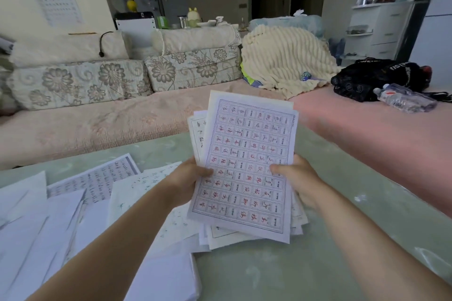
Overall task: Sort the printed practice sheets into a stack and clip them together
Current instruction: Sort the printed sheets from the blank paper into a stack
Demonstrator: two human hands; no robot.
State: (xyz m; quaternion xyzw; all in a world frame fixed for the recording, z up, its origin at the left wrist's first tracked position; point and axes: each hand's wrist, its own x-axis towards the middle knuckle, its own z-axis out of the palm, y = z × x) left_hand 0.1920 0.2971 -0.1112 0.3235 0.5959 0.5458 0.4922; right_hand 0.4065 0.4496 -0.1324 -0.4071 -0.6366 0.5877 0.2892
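I hold a loose stack of printed practice sheets (244,166) upright above the table. The top sheet shows a grid of red and black characters. My left hand (188,178) grips the stack's left edge, thumb on the front. On the right edge, my right hand (293,176) grips the stack the same way. The sheets behind are uneven and stick out at the left and bottom. More sheets (93,178) lie scattered on the table to the left, some printed, some blank side up. No clip shows.
The pale green glass table (318,264) fills the foreground. Behind it runs a pink-covered sofa (97,124) with floral cushions, a cream blanket (281,56), a black bag (376,76) and a plastic bottle (403,99) at the right.
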